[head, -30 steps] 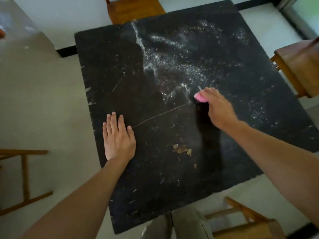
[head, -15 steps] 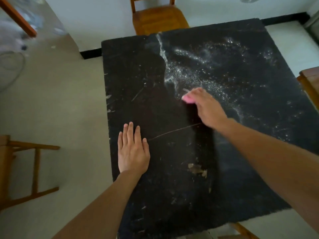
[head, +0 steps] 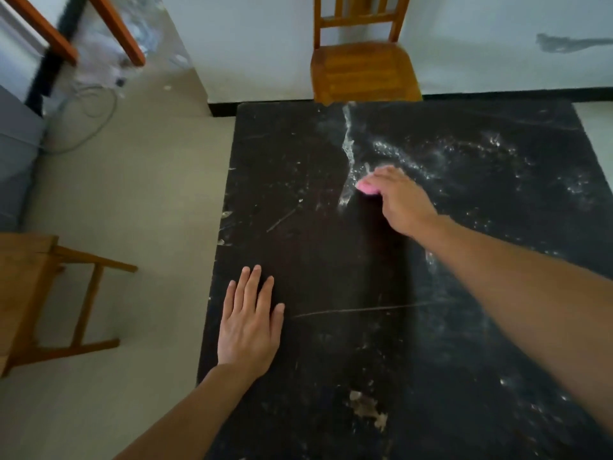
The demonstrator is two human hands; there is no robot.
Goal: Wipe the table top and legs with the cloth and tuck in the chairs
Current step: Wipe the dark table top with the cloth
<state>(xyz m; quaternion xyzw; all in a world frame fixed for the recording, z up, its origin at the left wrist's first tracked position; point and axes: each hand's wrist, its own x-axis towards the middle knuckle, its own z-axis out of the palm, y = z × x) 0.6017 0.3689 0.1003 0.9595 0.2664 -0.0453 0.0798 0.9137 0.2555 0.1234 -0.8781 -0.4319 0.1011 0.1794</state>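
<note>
- Wiping the table [head: 298, 200] top is the step in hand; its legs and the tucking-in remain, I judge.
- Lower left of centre, the left hand [head: 248, 327] lies flat on the table, fingers straight.
- Upper right of centre, the right hand [head: 403, 202] grips the pink cloth [head: 366, 188] at the edge of the white smear [head: 431, 161].
- Next move, I judge: sweep rightward through the smear.
- Count: a side chair [head: 30, 293] at the left edge, a far chair [head: 363, 71] at top centre; one table, one cloth.

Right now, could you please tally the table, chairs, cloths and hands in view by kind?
Tables: 1, the black table
Chairs: 2, the far chair and the left chair
Cloths: 1, the pink cloth
Hands: 2, the left hand and the right hand
Total: 6
Uncounted: wooden legs top left, kind unclear.
</note>
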